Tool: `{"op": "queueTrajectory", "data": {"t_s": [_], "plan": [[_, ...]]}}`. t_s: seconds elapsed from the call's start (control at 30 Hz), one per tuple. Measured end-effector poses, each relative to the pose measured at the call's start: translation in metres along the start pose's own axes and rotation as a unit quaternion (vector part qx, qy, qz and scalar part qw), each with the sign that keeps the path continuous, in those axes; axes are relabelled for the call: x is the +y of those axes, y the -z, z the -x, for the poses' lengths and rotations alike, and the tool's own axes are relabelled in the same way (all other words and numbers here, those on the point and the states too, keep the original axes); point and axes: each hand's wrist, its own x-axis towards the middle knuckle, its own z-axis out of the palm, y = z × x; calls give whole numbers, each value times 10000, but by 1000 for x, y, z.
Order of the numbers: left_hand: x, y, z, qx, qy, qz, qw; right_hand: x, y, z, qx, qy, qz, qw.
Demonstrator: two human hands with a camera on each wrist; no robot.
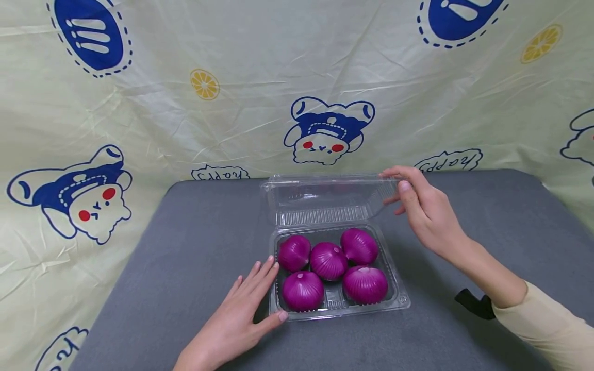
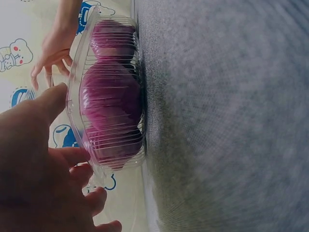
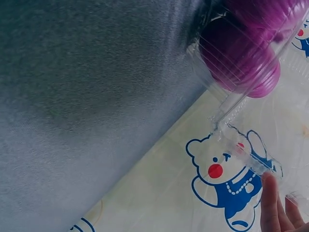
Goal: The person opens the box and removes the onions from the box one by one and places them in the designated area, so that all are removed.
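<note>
A clear plastic clamshell box [image 1: 395, 293] sits on the grey table with several purple onions [image 1: 328, 260] inside. Its hinged lid [image 1: 325, 198] stands open at the back. My right hand [image 1: 417, 203] pinches the lid's right corner between thumb and fingers; in the right wrist view the fingertips [image 3: 271, 203] meet the lid's edge [image 3: 248, 159]. My left hand [image 1: 246, 309] lies flat on the table with straight fingers against the box's left front side. The left wrist view shows the left hand [image 2: 43, 169] beside the box [image 2: 79, 96] and the onions [image 2: 108, 96] through its wall.
The grey table [image 1: 185, 247] extends to both sides of the box. A cream cloth with blue cartoon prints [image 1: 325, 131] hangs behind and around it. A small black object [image 1: 473, 304] lies by my right forearm.
</note>
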Motion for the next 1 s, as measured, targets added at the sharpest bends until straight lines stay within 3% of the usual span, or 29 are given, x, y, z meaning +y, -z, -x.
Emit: {"op": "queueTrajectory", "data": {"t_s": [0.23,0.53,0.8,1.0], "plan": [[0,1,0,53,-35,110,9999,5,-4,-6,19,-270,-257,9993],[-1,1,0,-12,-91,235,9997,25,-23,-7,-563,-1225,-332,9903],[0,2,1,-166,16,559,9983,40,-38,-6,-1283,-1940,-784,9694],[0,2,0,-196,16,621,9979,48,-42,-2,-1820,-2186,-1130,9520]]}}
